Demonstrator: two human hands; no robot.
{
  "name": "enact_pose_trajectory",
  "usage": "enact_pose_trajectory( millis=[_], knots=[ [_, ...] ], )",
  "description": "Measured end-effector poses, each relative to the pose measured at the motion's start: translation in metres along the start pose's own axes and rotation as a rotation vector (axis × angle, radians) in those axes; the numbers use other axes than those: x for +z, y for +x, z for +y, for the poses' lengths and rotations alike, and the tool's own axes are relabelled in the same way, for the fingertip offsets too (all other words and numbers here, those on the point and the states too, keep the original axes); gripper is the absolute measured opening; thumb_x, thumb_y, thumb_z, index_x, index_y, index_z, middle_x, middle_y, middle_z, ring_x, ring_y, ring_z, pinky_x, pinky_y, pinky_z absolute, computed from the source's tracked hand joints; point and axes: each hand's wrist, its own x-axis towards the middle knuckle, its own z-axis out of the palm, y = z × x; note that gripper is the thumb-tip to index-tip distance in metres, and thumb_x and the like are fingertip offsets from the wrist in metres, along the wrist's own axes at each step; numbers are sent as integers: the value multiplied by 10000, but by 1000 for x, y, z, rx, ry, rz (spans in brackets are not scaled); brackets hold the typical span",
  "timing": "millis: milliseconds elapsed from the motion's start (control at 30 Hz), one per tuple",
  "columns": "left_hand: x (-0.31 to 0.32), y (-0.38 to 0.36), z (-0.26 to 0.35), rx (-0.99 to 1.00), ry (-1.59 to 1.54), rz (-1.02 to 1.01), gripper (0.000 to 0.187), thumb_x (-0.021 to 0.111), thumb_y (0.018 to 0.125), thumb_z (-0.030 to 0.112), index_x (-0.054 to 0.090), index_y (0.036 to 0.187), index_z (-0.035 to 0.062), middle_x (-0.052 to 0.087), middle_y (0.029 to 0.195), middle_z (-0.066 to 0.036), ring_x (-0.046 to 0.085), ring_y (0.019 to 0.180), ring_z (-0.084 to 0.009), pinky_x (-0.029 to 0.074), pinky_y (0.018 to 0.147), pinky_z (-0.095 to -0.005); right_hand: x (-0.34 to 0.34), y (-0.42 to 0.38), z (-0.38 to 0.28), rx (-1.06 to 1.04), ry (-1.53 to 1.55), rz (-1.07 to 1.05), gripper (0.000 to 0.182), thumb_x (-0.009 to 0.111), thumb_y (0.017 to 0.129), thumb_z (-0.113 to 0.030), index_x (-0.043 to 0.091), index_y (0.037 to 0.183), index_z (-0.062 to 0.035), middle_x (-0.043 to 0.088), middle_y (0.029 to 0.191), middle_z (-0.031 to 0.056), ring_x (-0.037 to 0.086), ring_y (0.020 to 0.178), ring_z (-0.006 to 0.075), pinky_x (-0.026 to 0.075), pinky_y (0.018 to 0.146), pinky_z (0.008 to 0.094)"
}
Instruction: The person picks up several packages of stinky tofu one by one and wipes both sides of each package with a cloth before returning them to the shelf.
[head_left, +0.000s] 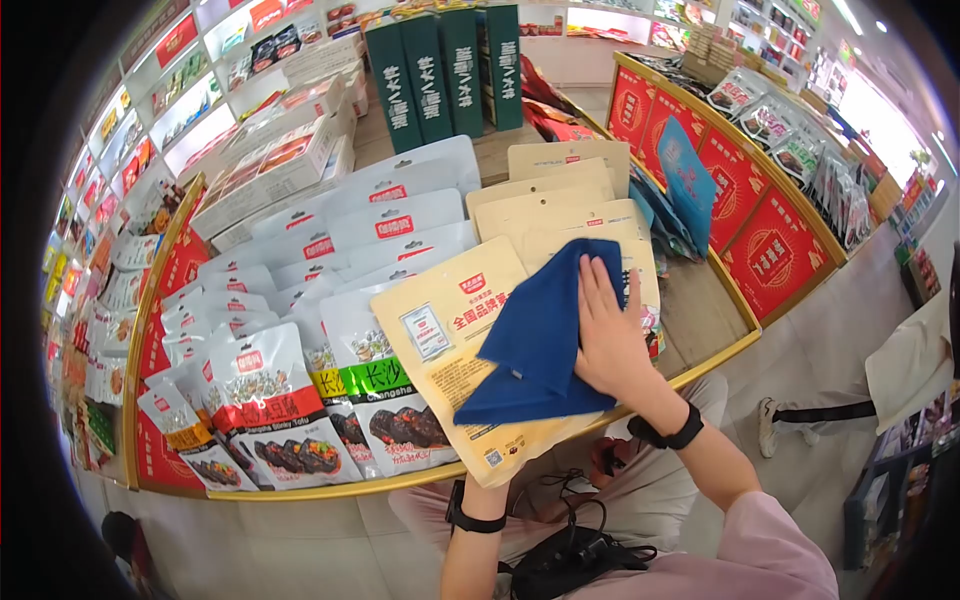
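A beige food pouch (pixel 450 340) printed with Chinese text is tilted up over the front edge of the display bin. Its lower edge is in my left hand (pixel 488 494), whose fingers are hidden behind the pouch. Across the pouch's right half lies a folded dark blue cloth (pixel 540 330). My right hand (pixel 612 335) holds this cloth against the pouch, with its fingers stretched along the top. More beige pouches (pixel 548 205) stand just behind, partly covered by the one I hold.
White stinky tofu pouches (pixel 270 400) fill the bin's left side. Green boxes (pixel 440 80) stand upright at the back, with white boxes (pixel 270 165) to their left. A gold-edged rim (pixel 730 350) borders the bin. Another red-panelled bin (pixel 740 190) stands right; a person's leg (pixel 815 411) shows beyond.
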Motion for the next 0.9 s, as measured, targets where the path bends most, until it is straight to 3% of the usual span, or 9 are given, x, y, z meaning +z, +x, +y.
enact_pose_trajectory(
  millis=[100,167,200,233,367,400,533,700,900],
  knots=[
    [-3,-8,0,13,17,21,707,444,1094,553,360,1572,40,530,1447,-99,547,1279,-192,463,1089,-358,-15,-21,-19,-105,48,-173,877,587,924,-439,361,1481,200,237,1666,313,139,1598,403,54,1249,649],
    [-6,-16,1,26,28,39,707,444,1094,552,356,1574,40,525,1453,-101,544,1284,-195,462,1092,-361,-15,-36,-36,-183,186,-153,916,642,882,-446,371,1451,219,232,1648,355,144,1584,458,59,1252,643],
    [-7,-20,3,36,36,51,708,445,1094,551,353,1575,40,523,1455,-102,542,1286,-196,461,1093,-362,-18,-44,-49,-186,403,-105,872,615,879,-378,354,1477,201,268,1634,356,179,1577,454,89,1264,619],
    [-8,-23,4,45,36,56,708,445,1094,551,351,1576,40,520,1458,-103,540,1289,-198,460,1094,-364,-24,-50,-61,-236,518,-85,882,606,891,-424,369,1466,201,289,1621,361,208,1567,462,119,1270,585],
    [-15,-47,10,100,60,120,710,445,1094,549,342,1580,41,510,1469,-106,534,1299,-203,458,1099,-370,-39,-73,-109,-520,591,-132,846,575,908,-450,399,1503,126,308,1651,288,240,1575,392,150,1278,533],
    [-16,-50,12,110,69,130,711,445,1095,548,340,1581,41,508,1472,-107,533,1301,-205,457,1100,-371,-40,-73,-115,-487,606,-134,851,595,883,-429,397,1524,95,302,1667,258,243,1580,361,147,1282,524],
    [-16,-46,12,130,75,128,713,445,1095,546,331,1585,41,498,1483,-111,527,1311,-210,454,1105,-377,-33,-37,-110,-387,538,-58,858,621,857,-390,393,1534,86,310,1659,262,248,1576,365,139,1283,510],
    [-9,-28,5,92,86,72,715,446,1095,544,321,1589,42,485,1496,-115,519,1324,-217,451,1112,-385,-8,8,-77,-194,470,-4,781,547,944,-364,353,1551,89,290,1657,280,255,1566,373,138,1282,518],
    [-4,-25,-1,51,75,33,719,446,1095,541,307,1595,43,470,1513,-120,510,1339,-225,447,1119,-393,-7,-5,-67,-262,473,-17,771,523,958,-369,358,1541,107,290,1654,289,259,1562,383,147,1280,524]
  ],
)
